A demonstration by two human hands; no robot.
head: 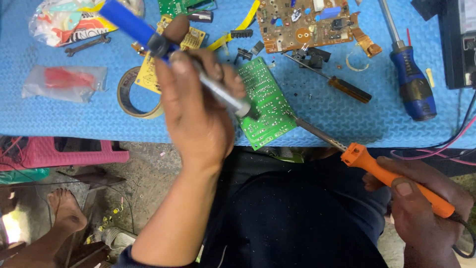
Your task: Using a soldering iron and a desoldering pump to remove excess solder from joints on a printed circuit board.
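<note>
While the left hand (198, 114) grips a desoldering pump (163, 47) and the right hand (421, 198) a soldering iron (382, 171), both tips blur over the green board (265, 99).

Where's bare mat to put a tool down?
Free: blue mat below the clear bag, left of the tape roll; also the front strip between the green board and the blue-handled screwdriver, under the small amber screwdriver. Crowded: the top edge, around the brown board.
</note>
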